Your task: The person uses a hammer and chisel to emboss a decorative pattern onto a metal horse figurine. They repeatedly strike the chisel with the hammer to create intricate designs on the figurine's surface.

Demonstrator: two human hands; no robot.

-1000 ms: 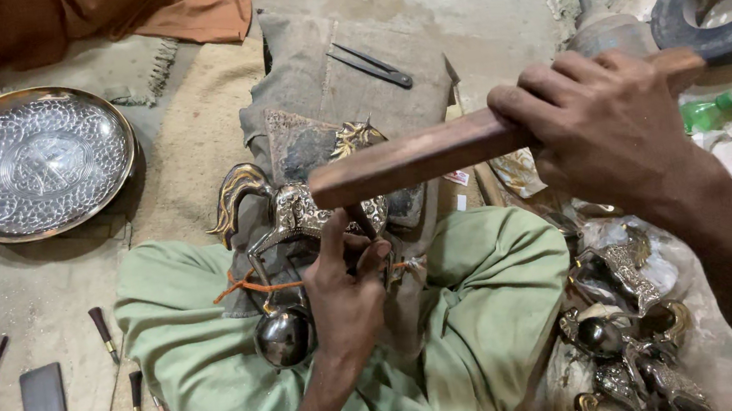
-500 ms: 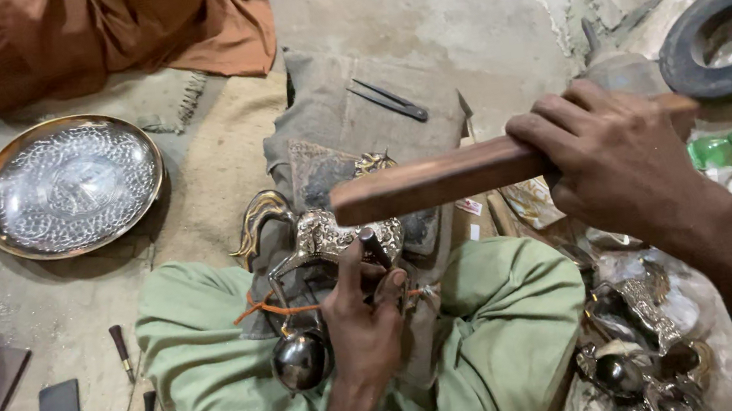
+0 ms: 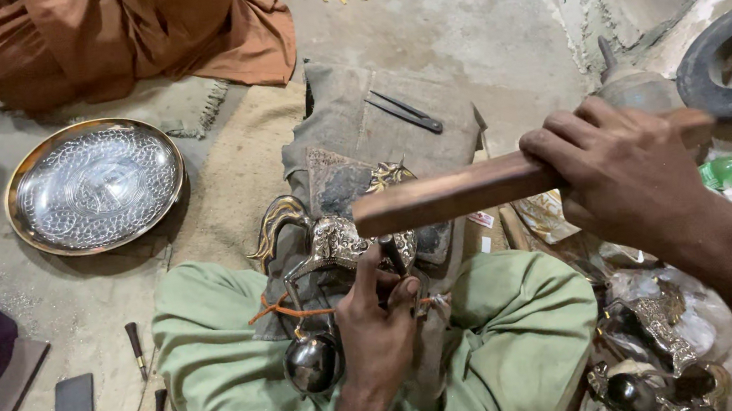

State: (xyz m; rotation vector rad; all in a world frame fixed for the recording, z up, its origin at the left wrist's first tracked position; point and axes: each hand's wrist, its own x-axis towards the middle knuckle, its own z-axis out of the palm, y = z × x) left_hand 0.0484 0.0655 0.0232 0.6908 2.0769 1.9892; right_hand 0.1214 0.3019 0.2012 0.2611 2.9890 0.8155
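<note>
Fingers of my right hand wrap tight around the thick end of a wooden mallet, which hangs level above my lap. Fingers of my left hand pinch a thin metal punch upright against the silvery ornamental metal piece lying across my legs on green cloth. Compared with half a second ago, the mallet sits about the same height over the work, and my left hand has not shifted on the punch. A round metal ball hangs just beside my left wrist. To my left on the floor rests a large embossed metal tray with nothing in it. At my right, a heap of silvery metal parts lies on crumpled wrapping. A black rubber ring lies beyond my right hand.
</note>
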